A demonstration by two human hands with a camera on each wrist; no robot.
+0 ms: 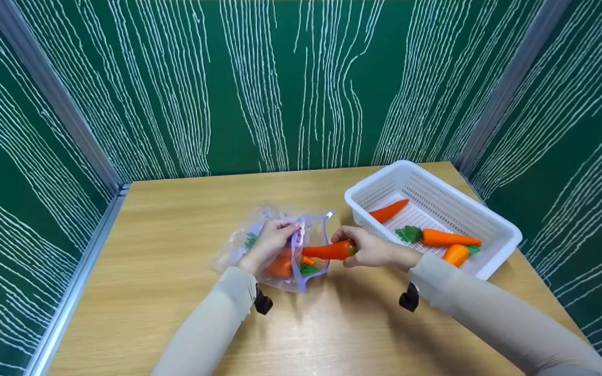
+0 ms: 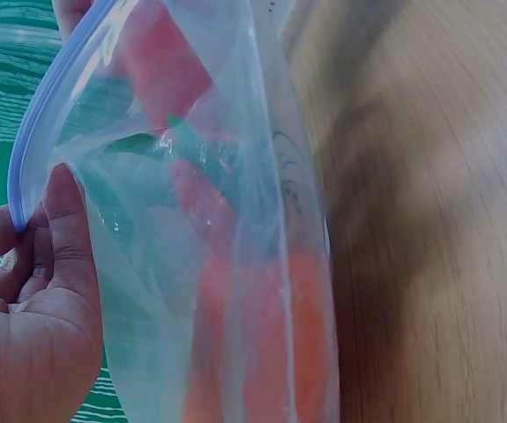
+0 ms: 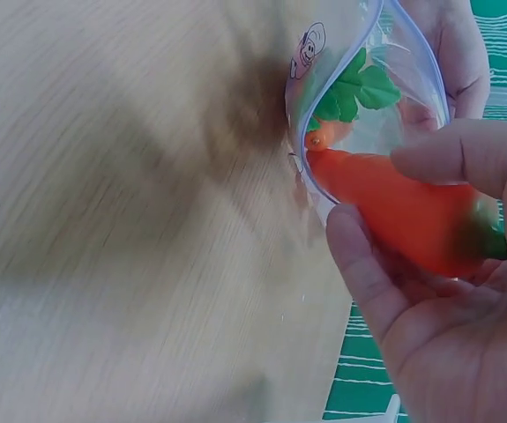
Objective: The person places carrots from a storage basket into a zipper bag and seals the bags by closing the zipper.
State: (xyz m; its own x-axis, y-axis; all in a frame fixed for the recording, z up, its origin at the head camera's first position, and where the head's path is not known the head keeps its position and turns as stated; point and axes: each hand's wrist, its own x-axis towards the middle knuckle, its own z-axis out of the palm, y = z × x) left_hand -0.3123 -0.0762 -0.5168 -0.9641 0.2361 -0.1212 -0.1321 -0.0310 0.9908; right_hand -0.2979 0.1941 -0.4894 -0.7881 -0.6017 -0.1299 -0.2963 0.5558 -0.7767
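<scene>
My left hand pinches the purple-edged rim of a clear zip bag, keeping its mouth spread toward the right. Inside the bag lie orange carrots with green leaves, blurred by the plastic in the left wrist view. With fingers and thumb, my right hand grips a red-orange carrot near its green-topped thick end. The narrow end of this carrot points left and reaches through the bag's mouth. In the right wrist view its tip is beside a smaller orange carrot tip within the bag.
A white plastic basket stands on the right of the wooden table. It holds a red-orange carrot and orange carrots with leaves. Green panels with white streaks close off the back and both sides.
</scene>
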